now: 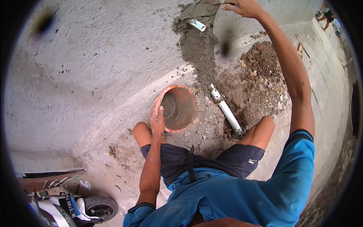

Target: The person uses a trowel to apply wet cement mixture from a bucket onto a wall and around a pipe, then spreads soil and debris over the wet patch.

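Head view: the left hand (157,122) is curled over the near rim of a round orange plastic bucket (176,108) of wet grey mortar, gripping it, arm reaching straight down between the knees. The right hand (242,6) is raised high against the grey concrete wall (94,64), fingers pressed flat on the dark strip of fresh mortar (196,41) just beside a short white pipe stub (197,25); it holds nothing that can be seen. A white plastic pipe (226,110) lies on the ground right of the bucket, by a rubble heap (262,72).

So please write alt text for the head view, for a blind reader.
A squatting person's right hand presses wet cement onto a grey wall around a white pipe stub, while the left hand grips an orange bucket of cement.
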`<move>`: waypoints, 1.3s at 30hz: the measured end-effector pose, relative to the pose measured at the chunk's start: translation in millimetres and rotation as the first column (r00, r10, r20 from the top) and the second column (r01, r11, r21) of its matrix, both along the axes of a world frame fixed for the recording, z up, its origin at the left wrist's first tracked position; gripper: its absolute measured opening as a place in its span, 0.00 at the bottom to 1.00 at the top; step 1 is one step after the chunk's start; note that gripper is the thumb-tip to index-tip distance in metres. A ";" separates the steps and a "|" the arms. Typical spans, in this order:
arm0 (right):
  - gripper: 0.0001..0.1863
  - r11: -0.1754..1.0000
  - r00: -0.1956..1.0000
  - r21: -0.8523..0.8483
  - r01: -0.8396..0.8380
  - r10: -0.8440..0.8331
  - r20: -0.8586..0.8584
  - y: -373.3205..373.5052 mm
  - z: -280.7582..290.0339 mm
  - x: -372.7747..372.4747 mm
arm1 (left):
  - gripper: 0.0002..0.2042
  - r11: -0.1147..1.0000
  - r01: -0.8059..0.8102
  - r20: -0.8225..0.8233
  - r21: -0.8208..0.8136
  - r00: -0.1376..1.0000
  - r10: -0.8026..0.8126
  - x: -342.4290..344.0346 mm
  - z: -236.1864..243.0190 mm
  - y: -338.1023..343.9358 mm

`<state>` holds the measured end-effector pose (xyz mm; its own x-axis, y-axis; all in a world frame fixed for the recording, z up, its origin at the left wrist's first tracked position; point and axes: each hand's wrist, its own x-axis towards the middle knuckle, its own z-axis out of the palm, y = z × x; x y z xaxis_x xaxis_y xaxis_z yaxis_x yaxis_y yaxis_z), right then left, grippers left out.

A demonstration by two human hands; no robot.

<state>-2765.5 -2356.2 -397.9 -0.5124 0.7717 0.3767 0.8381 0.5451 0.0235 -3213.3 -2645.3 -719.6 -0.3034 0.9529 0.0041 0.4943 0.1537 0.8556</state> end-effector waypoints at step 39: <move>0.39 0.903 0.553 -0.431 0.003 -0.361 -0.751 -24.4 -220.2 -14.9 | 0.31 0.998 0.004 -0.019 -0.055 1.000 -0.005 17.3 16.2 1.1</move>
